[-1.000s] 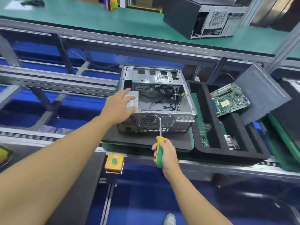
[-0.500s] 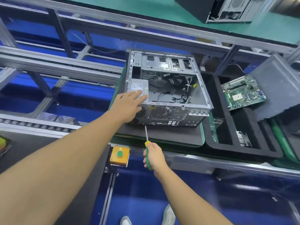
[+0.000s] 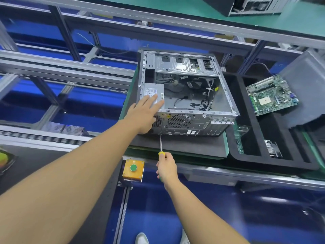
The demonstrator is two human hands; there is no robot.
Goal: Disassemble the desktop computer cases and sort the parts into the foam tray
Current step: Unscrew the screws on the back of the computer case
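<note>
- Starting at the left, I see my left hand (image 3: 144, 115) laid over the near-left corner of the computer case (image 3: 184, 66). Its fingers (image 3: 154, 100) are straight and released, pressing flat on the grey power supply (image 3: 153, 88) seated inside that corner.
- Just below that palm, the screwdriver (image 3: 160, 143) points almost straight away from me. Its long axis runs from the bench edge up to the lower-left part of the case's rear panel (image 3: 179, 121). The tip meets the panel, but it is too small for me to tell whether it sits in a screw head.
- My right hand (image 3: 166, 167) is clenched round the yellow-and-green handle, nearer to me than the case and just right of the orange button box (image 3: 133, 167).
- As I judge it, the coming move depends on this line. The fastener lies dead ahead of the right hand along the tool's axis, directly beneath the bracing left hand, so a twist needs no sideways shift.
- The case lies on its side on a dark mat (image 3: 193, 147), open face up, with loose cables inside.
- Further right, the foam tray (image 3: 263, 162) sits just beside the case, with a green motherboard (image 3: 271, 95) resting tilted at its far end.
- The right hand is the nearer one to that tray, but the tool occupies it, so I judge the left would lift the supply out.
</note>
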